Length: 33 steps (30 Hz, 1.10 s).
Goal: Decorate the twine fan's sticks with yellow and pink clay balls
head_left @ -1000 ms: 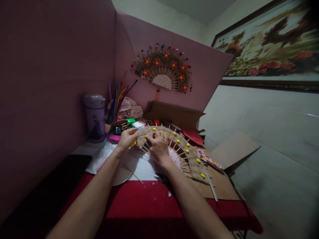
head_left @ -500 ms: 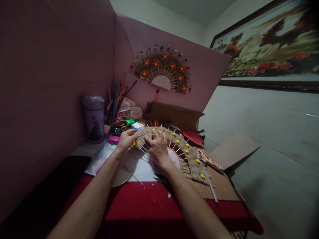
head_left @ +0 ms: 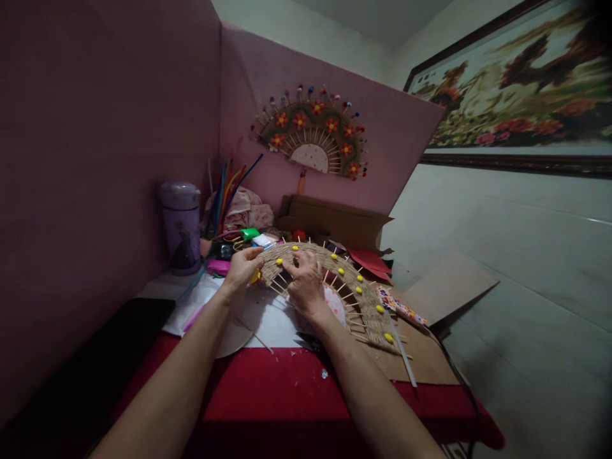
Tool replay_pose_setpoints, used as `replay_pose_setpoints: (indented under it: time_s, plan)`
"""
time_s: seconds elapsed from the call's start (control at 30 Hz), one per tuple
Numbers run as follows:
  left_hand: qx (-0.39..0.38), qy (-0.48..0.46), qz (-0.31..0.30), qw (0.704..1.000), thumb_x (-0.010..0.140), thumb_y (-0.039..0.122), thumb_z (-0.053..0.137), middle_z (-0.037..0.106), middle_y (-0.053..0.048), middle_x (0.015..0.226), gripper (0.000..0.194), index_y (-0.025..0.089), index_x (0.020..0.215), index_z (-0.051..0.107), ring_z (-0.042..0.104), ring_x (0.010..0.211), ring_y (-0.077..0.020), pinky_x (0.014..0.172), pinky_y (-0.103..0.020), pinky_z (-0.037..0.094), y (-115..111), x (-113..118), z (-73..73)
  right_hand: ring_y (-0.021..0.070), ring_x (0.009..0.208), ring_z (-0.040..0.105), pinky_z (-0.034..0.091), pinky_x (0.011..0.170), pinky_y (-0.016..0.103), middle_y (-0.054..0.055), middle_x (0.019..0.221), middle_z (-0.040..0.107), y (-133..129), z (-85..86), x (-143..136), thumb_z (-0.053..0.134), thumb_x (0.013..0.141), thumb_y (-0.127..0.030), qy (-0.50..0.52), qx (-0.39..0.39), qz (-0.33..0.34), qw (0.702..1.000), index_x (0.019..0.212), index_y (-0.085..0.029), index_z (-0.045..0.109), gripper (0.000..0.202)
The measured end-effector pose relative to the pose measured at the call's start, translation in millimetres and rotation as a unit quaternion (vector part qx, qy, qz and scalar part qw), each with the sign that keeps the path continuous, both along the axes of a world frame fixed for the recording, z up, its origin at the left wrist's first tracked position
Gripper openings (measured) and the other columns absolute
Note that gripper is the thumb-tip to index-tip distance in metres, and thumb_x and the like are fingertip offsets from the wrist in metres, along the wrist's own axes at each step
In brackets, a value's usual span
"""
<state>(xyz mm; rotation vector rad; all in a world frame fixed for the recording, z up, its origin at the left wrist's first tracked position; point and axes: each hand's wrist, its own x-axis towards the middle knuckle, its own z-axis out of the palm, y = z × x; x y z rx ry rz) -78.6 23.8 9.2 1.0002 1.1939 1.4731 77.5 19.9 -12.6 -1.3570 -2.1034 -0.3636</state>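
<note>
A woven twine fan point(head_left: 375, 319) with thin sticks and several yellow dots along its band lies on the table. My left hand point(head_left: 243, 268) pinches the fan's left end, with a yellow lump point(head_left: 255, 276) by its fingers. On the band's upper left, my right hand point(head_left: 305, 277) rests with fingers apart, its thumb or fingertip beside a yellow dot point(head_left: 279, 262). The fan's dotted white centre point(head_left: 335, 305) is partly covered by my right hand.
A purple bottle point(head_left: 180, 226) and coloured pipe cleaners point(head_left: 229, 191) stand at the back left. A finished fan point(head_left: 310, 134) hangs on the pink board. Cardboard point(head_left: 425, 363) and a white stick point(head_left: 405, 354) lie right; dark scissors point(head_left: 310, 342) lie near the front.
My right hand has shifted slightly right and back from the band's left part, exposing a yellow dot there. My left hand has hardly moved.
</note>
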Motion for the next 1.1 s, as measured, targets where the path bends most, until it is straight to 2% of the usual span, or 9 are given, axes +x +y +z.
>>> replay_pose_setpoints:
  time_s: [0.27, 0.4, 0.53, 0.73, 0.93, 1.1]
  plan:
    - [0.005, -0.028, -0.004, 1.000, 0.068, 0.009, 0.066, 0.059, 0.001, 0.060, 0.037, 0.004, 0.104, 0.059, 0.046, 0.033, -0.0068, 0.031, -0.019, 0.032, -2.7, 0.8, 3.5, 0.0247, 0.117, 0.037, 0.027, 0.097, 0.040, 0.008, 0.123, 0.054, -2.9, 7.0, -6.1, 0.049, 0.084, -0.015, 0.027, 0.009, -0.007, 1.000, 0.113, -0.025, 0.064, 0.034]
    - [0.011, -0.029, 0.001, 1.000, 0.070, 0.008, 0.061, 0.057, 0.002, 0.058, 0.038, 0.004, 0.107, 0.056, 0.047, 0.030, -0.0088, 0.027, -0.019, 0.028, -0.9, -1.3, 2.8, 0.0243, 0.111, 0.040, 0.029, 0.094, 0.039, 0.007, 0.116, 0.057, 4.7, 9.3, -12.5, 0.054, 0.086, -0.026, 0.051, 0.021, -0.006, 0.998, 0.099, -0.024, 0.068, 0.019]
    - [0.016, -0.029, 0.003, 0.999, 0.068, 0.007, 0.059, 0.058, 0.001, 0.058, 0.038, 0.004, 0.106, 0.056, 0.047, 0.029, -0.0099, 0.026, -0.020, 0.028, 0.9, -2.8, 1.6, 0.0251, 0.108, 0.041, 0.030, 0.091, 0.039, 0.008, 0.111, 0.059, 12.9, 12.4, -17.2, 0.059, 0.084, -0.029, 0.026, 0.017, -0.013, 0.999, 0.087, -0.021, 0.067, 0.012]
    - [0.017, -0.037, 0.003, 0.999, 0.066, 0.005, 0.060, 0.060, -0.001, 0.061, 0.038, 0.004, 0.103, 0.058, 0.047, 0.029, -0.0103, 0.026, -0.021, 0.028, 1.9, -3.3, -0.1, 0.0253, 0.105, 0.042, 0.031, 0.090, 0.040, 0.007, 0.107, 0.060, 16.4, 10.6, -18.1, 0.059, 0.084, -0.028, 0.016, 0.027, -0.012, 0.999, 0.086, -0.020, 0.066, 0.011]
    - [0.016, -0.038, 0.005, 0.999, 0.064, 0.004, 0.059, 0.061, -0.002, 0.066, 0.037, 0.005, 0.101, 0.059, 0.047, 0.030, -0.0094, 0.026, -0.021, 0.028, 1.1, -2.3, 1.5, 0.0245, 0.109, 0.042, 0.031, 0.091, 0.039, 0.005, 0.113, 0.059, 14.9, 7.9, -17.3, 0.061, 0.082, -0.026, 0.063, 0.023, -0.001, 0.998, 0.099, -0.025, 0.068, 0.018]
    - [0.019, -0.041, 0.002, 0.999, 0.064, 0.004, 0.059, 0.062, -0.002, 0.067, 0.031, 0.007, 0.095, 0.060, 0.047, 0.031, -0.0083, 0.028, -0.020, 0.030, -1.1, -2.3, 2.7, 0.0242, 0.110, 0.041, 0.030, 0.090, 0.038, 0.004, 0.112, 0.059, 14.9, 11.9, -18.6, 0.059, 0.081, -0.021, 0.039, 0.012, 0.014, 0.999, 0.082, -0.026, 0.070, 0.012]
